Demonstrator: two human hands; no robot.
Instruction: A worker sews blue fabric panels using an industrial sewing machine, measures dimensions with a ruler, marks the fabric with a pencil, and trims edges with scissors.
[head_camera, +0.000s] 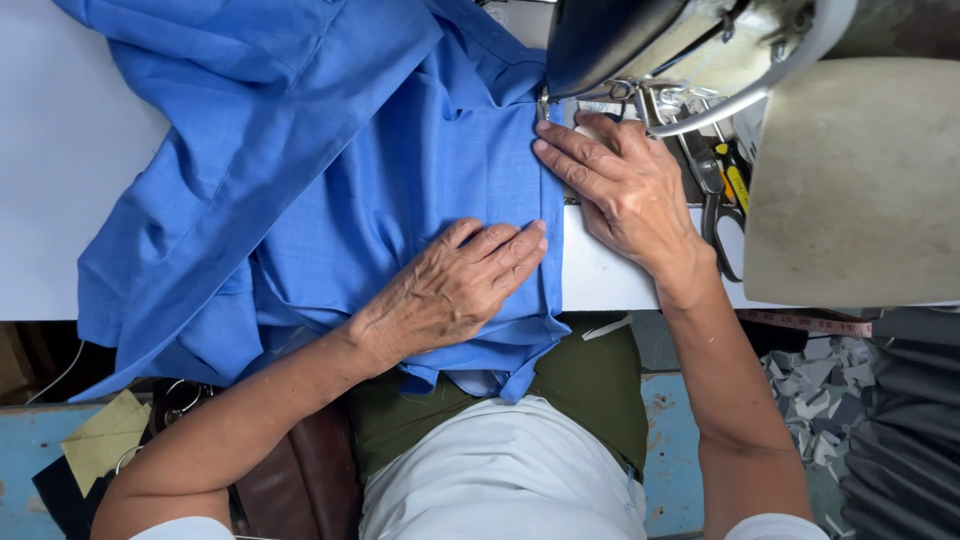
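The left hand (455, 285) lies flat, palm down, on the blue cloth (350, 180) near the table (60, 150) edge. Further off, the right hand (620, 185) presses flat fingers on the cloth's folded edge, beside the sewing machine (650, 50). Bare table lies left.

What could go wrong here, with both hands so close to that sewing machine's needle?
The right hand presses the blue fabric right beside the needle area of the sewing machine, so a fingertip might get pricked. The left hand holds the folded edge flat; if it slips, the seam might wander. Loose cloth is bunched on the white table and could drag or snag. Scissors lie close to the right wrist.
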